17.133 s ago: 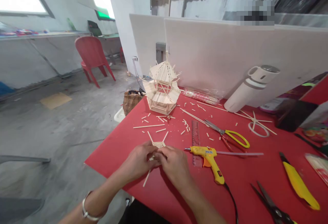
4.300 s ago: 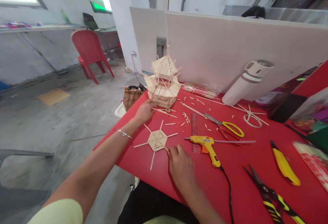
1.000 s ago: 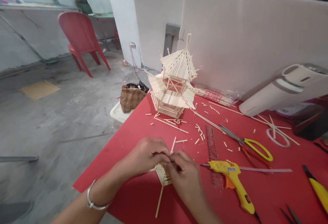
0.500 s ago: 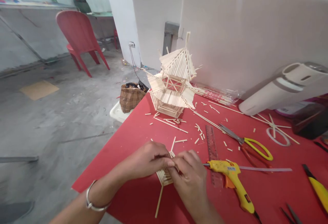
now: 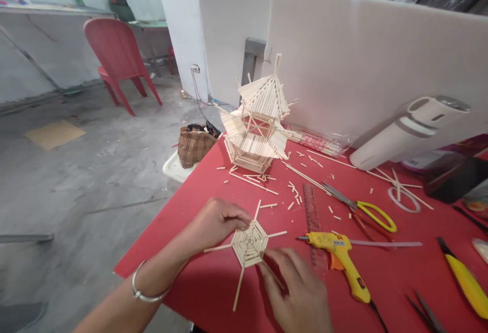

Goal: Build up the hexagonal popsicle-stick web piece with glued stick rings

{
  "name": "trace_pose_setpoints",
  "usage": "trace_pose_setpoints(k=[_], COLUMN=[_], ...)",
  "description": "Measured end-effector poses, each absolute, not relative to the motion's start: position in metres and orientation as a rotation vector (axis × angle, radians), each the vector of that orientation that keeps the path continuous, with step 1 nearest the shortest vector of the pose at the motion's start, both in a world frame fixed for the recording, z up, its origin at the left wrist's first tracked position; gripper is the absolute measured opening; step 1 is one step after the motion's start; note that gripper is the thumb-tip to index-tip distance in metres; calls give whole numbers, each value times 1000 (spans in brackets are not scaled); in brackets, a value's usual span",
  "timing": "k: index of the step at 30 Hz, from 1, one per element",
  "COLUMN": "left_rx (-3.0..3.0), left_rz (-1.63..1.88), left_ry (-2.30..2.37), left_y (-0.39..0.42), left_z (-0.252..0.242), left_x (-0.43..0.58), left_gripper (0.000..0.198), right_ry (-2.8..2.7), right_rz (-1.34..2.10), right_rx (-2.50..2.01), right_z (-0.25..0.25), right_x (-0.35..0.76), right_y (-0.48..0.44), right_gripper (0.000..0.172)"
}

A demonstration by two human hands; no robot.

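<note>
Two bare hands, mine, frame a flat hexagonal web of pale wooden sticks (image 5: 249, 244) with six spokes poking out, lying on the red tabletop (image 5: 198, 282) right in front of me. Half a second ago both hands were bunched over it and it was tipped up, mostly hidden. Now it lies flat and in full view, with my hands drawn apart to opposite sides. My left hand (image 5: 219, 221), a metal bangle (image 5: 143, 292) on its wrist, has its fingertips gathered against the web's upper left rim; whether they pinch a stick I cannot tell. My right hand (image 5: 297, 292) lies with fingers loosely stretched, tips touching the lower right rim over one spoke. The piece looks set down and steadied rather than gripped. Near it on the right lies a yellow hot glue gun (image 5: 341, 262); farther back stands a two-tiered pagoda model of the same sticks (image 5: 257, 124).
</note>
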State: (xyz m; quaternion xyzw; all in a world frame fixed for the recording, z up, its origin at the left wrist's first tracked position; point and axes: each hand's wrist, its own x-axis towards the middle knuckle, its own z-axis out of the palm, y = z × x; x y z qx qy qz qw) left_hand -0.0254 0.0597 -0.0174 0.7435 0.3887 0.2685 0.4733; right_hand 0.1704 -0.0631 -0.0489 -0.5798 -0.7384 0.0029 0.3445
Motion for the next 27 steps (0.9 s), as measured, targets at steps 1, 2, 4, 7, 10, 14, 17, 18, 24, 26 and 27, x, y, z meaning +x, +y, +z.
trace_pose_setpoints(k=[1,2,4,7,10,14,17,18,24,26,27], left_rx=[1823,1833,1856,1861,1830,1788,1783,1791,1970,2020,2037], left_rz=[670,689,756,898,983,1071,1226,1277,1188,1104,1085], left_ry=[989,1031,1120,1270,1394,1531,1714,1762,1840,1874,1898], left_y=[60,61,63,69,73,78,82,84,98,102,104], left_z=[-18,-20,-23,-29,-32,-31,-29,-28,-39,-44,-46], left_x=[-25,-25,-26,-29,-31,-34,-40,-43,-62,-68,-72], left_gripper=[15,14,13,8,8,11,15,16,27,28,28], right_ry=[-1914,-1915,-1924,-1942,-1941,-1934,-1927,-1926,-1929,-1936,-1938], right_rz=[5,10,41,110,132,130,125,127,137,140,145], right_rx=[-1525,-1542,-1563,-1572,-1561,-1544,-1552,-1558,-1576,-1577,-1577], right_z=[-53,-56,-62,-68,-69,-66,-65,-65,-67,-67,-66], right_x=[172,174,176,176,176,176,175,175,175,177,178], right_y=[-66,-68,-73,-76,-77,-76,-75,-75,-75,-76,-77], right_gripper=[14,14,14,18,19,19,19,19,18,18,18])
